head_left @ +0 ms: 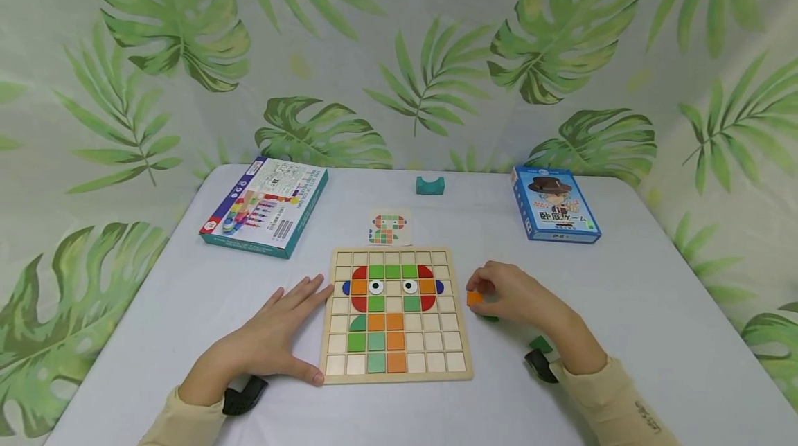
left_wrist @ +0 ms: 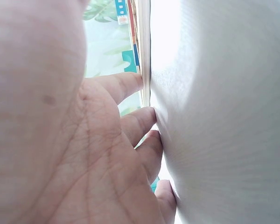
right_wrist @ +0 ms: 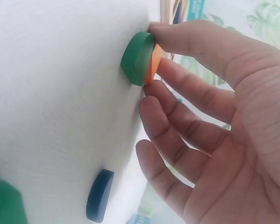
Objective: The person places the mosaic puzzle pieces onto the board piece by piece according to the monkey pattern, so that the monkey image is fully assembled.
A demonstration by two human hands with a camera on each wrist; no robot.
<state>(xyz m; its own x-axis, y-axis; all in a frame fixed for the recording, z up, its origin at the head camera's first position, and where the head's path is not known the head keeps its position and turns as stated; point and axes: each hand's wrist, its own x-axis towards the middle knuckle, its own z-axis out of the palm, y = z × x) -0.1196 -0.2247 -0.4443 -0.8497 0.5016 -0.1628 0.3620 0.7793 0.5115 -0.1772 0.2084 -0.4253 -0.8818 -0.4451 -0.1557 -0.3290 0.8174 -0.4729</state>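
A wooden grid board lies flat, its colored tiles laid as an animal figure with two eyes. Along its left side my left hand is spread on the white cloth, index fingertip and thumb at the board's edge. To the right of the board, my right hand pinches a small orange tile between thumb and fingers. Right beside that tile is a green rounded piece, seen in the right wrist view. Behind the board lies a picture card with a similar colored figure.
A dark blue piece and another green piece lie by the right wrist. Two boxes stand farther back, a teal-edged game box at left and a blue box at right. Between them sits a teal notched block.
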